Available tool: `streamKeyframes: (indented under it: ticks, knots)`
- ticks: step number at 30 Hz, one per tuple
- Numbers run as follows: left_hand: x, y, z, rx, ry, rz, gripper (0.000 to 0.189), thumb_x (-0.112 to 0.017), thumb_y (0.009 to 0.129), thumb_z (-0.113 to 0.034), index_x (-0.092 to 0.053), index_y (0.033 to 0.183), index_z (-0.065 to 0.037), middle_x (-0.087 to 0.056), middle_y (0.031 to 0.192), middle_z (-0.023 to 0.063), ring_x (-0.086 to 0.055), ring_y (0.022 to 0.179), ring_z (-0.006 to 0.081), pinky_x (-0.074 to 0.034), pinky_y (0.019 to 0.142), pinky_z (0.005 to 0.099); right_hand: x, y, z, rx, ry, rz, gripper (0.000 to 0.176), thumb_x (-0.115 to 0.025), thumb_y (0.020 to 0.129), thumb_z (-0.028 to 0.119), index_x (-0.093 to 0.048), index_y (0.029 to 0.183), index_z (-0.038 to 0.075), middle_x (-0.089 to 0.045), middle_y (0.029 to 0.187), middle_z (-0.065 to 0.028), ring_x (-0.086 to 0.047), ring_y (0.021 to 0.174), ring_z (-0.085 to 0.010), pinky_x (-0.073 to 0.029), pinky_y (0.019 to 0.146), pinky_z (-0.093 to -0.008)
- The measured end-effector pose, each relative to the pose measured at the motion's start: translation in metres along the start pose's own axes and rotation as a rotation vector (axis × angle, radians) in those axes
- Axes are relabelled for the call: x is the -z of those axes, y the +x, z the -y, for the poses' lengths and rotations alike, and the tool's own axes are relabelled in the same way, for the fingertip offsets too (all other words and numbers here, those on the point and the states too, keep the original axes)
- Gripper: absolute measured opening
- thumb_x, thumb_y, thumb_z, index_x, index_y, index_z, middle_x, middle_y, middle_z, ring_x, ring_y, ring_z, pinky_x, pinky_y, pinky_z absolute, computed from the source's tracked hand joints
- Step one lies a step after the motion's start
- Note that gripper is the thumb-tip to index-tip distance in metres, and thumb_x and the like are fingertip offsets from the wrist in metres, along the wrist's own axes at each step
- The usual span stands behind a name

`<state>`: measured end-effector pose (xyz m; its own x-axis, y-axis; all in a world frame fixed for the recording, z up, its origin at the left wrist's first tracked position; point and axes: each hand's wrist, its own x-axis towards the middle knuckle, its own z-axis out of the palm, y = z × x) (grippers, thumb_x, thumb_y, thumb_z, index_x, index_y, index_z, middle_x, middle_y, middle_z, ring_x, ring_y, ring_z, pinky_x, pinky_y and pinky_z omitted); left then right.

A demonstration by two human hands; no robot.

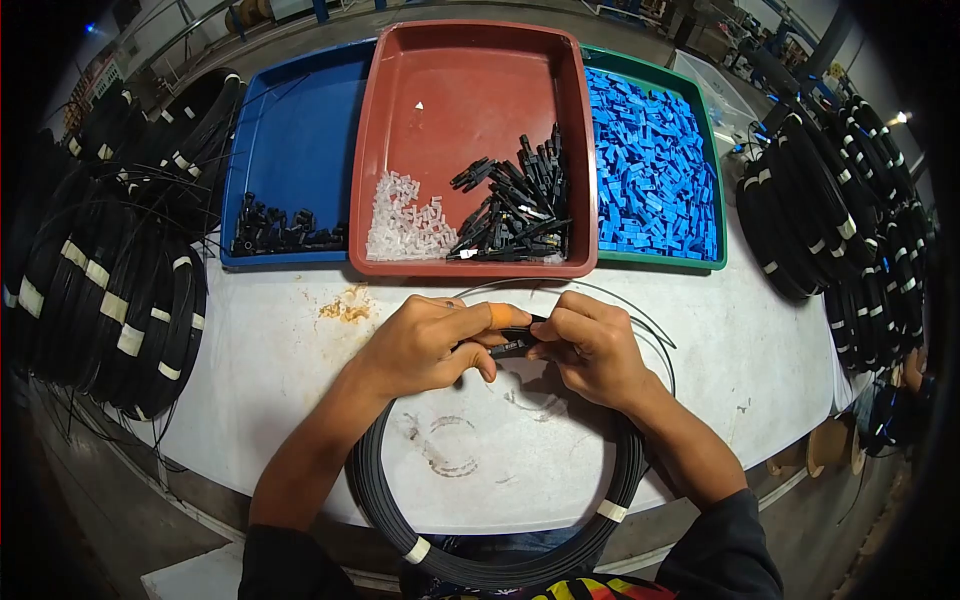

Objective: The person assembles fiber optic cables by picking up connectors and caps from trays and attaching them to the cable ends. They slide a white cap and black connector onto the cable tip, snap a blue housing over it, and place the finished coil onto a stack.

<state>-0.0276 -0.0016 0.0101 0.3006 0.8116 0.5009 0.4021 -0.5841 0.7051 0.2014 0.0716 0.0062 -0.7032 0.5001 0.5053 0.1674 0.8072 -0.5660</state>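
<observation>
A coil of black cable (385, 490), bound with white tape bands, lies at the table's front edge below both hands. Over the coil's far side, my left hand (445, 340) has its fingers closed on a small black connector (512, 346); an orange wrap covers one fingertip. My right hand (590, 345) pinches the right end of that same piece, thumb and forefinger pressed together. Fingers hide part of the connector. Thin loose cable curves out behind and to the right of my right hand.
Behind the hands stand a blue tray (290, 130) with black parts, a red tray (470, 90) with clear and black pieces, and a green tray (715, 200) full of blue clips. Stacked cable coils (110, 290) flank the table (740, 380) left and right.
</observation>
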Motion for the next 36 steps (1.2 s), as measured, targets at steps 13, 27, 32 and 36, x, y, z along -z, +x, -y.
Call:
streamKeyframes:
  ticks: [13,27,32,36]
  knots:
    - [0.002,0.0,0.002,0.004,0.007,0.061,0.043,-0.073,0.076,0.013,-0.071,0.118,0.005,-0.078,0.097,0.015,-0.078,0.077,0.0183,-0.064,0.073,0.027,0.0,0.002,0.0,-0.054,0.014,0.023,0.023,-0.083,0.073,0.002,-0.061,0.081,0.002,-0.053,0.074,-0.0094,-0.057,0.061,-0.028,-0.044,0.055,-0.0403]
    - [0.002,0.0,0.005,-0.029,0.08,0.067,0.044,-0.073,0.075,0.014,-0.071,0.119,0.006,-0.078,0.1,0.015,-0.078,0.082,0.0198,-0.065,0.074,0.0274,0.0,0.002,-0.001,-0.023,0.048,0.016,0.023,-0.083,0.073,0.0,-0.062,0.083,0.002,-0.053,0.075,-0.0092,-0.059,0.062,-0.028,-0.045,0.055,-0.0399]
    - [0.0,-0.002,0.005,0.021,0.016,0.047,0.047,-0.073,0.075,0.015,-0.07,0.121,0.005,-0.077,0.103,0.0144,-0.078,0.082,0.0201,-0.065,0.071,0.0276,0.001,0.002,0.001,-0.042,0.023,0.02,0.023,-0.083,0.074,0.0,-0.062,0.083,0.002,-0.054,0.075,-0.0096,-0.06,0.063,-0.0287,-0.046,0.056,-0.04]
    - [0.001,0.0,0.001,0.05,0.0,0.07,0.048,-0.071,0.075,0.017,-0.07,0.121,0.004,-0.078,0.1,0.0156,-0.078,0.081,0.0202,-0.065,0.071,0.0274,0.002,0.002,0.002,-0.039,0.025,0.019,0.022,-0.083,0.074,0.001,-0.062,0.082,0.002,-0.054,0.075,-0.0096,-0.06,0.063,-0.0292,-0.046,0.056,-0.0401]
